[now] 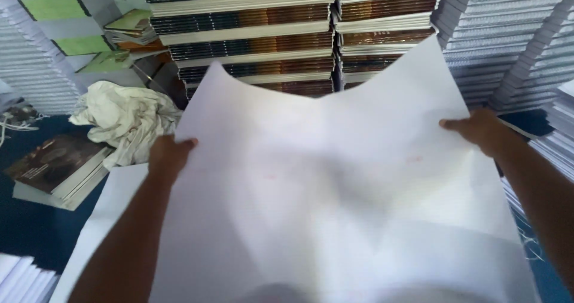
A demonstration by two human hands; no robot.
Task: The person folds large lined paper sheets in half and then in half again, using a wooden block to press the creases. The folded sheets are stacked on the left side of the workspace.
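— So, what's in the hands?

— 1 large white sheet of paper [335,189]. The left hand [169,155] grips its left edge and the right hand [478,129] its right edge, so the sheet hangs between the 2, sagging in the middle with both far corners curling up.

— And the fingers?

— Pressed together on each hand, pinching the paper's edge. On the left, the thumb lies on top and the fingers go under the sheet; I can't see them. On the right, only the knuckles and thumb side show, the rest is behind the paper.

— Anything underneath?

— Another white sheet [104,213] pokes out at the lower left, mostly covered. What the sheet hides below it, I can't tell.

— Further off?

— Left, 1 small pile of dark-covered books [57,170] on the blue floor [30,225], then 1 crumpled cream cloth [122,119]. At the bottom left corner, a white stack [18,276] is cut off by the frame.

— And behind?

— 2 tall columns of bound books [281,34] straight ahead, spines blurred. Grey-white stacks [508,34] rise at right, and more with green covers [57,22] at left; too many to count.
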